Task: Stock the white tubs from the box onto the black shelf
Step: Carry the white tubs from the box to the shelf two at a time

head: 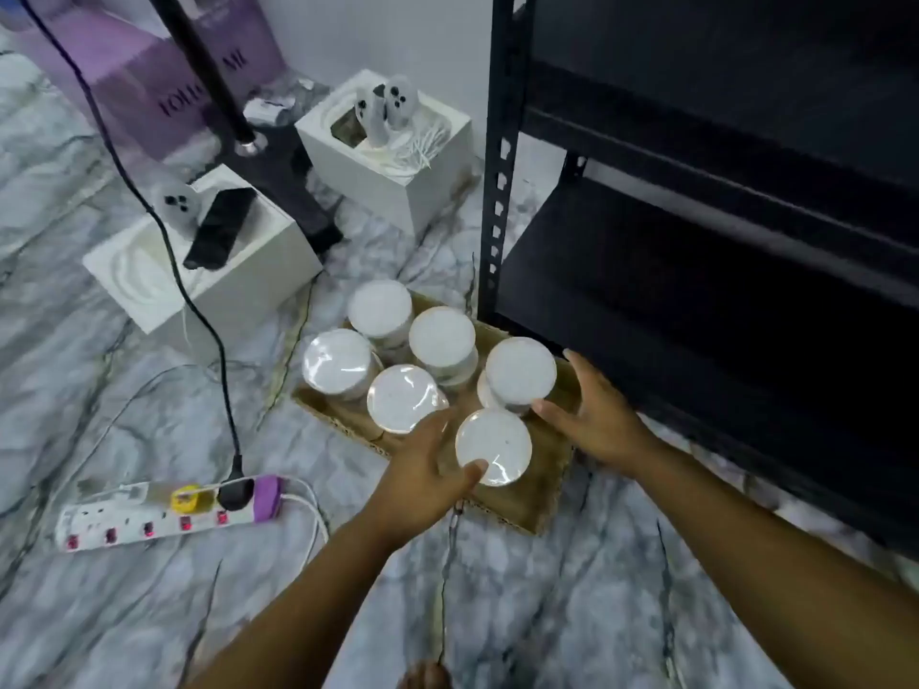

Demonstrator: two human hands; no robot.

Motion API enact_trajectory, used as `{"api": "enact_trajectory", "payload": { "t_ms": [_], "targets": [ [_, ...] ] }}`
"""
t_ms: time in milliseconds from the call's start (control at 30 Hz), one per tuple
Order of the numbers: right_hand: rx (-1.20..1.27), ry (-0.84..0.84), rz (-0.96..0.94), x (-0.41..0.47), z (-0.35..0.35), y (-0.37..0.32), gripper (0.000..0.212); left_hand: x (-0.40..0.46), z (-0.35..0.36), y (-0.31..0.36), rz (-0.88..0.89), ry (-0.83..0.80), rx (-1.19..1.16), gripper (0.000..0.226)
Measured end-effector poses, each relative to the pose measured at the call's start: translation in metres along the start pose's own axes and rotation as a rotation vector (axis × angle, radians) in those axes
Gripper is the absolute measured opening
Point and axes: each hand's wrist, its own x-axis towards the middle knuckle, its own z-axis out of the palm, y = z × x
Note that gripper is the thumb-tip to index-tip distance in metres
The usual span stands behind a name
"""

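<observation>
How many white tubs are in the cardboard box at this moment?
6, perhaps 7: far corner, behind centre, left edge, centre, right side, and nearest, gripped by the left hand. A partly hidden one may sit under the right tub.

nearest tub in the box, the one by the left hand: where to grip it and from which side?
Grip the nearest tub around its side wall just under the lid, coming from the near left, where the left hand already touches it. It stands upright with a wide, flat round lid that is probably too broad to pinch from above. The cardboard box wall is low there, and the right hand is at the next tub.
</observation>
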Motion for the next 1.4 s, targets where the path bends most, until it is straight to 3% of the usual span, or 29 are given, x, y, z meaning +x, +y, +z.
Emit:
{"api": "enact_trajectory", "payload": {
  "t_ms": [267,600,900,1067,1400],
  "targets": [
    [0.177,0.042,-0.092,0.05,0.035,0.053,0.104,0.036,0.038,-0.075,0.055,-0.071,-0.115,0.111],
    [0.336,0.075,-0.196,0.068,0.057,0.062,0.099,0.05,0.056,-0.087,0.14,-0.067,-0.077,0.097],
    [0.357,0.148,-0.25,0.067,0.065,0.058,0.099,0.051,0.062,-0.088,0.133,0.007,-0.12,0.106],
    [0.346,0.192,-0.248,0.062,0.063,0.059,0.096,0.049,0.061,-0.084,0.143,0.063,-0.117,0.095],
    [0.401,0.247,-0.254,0.018,0.046,0.064,0.101,0.033,0.053,-0.062,0.139,0.135,-0.225,0.096]
  ]
}}
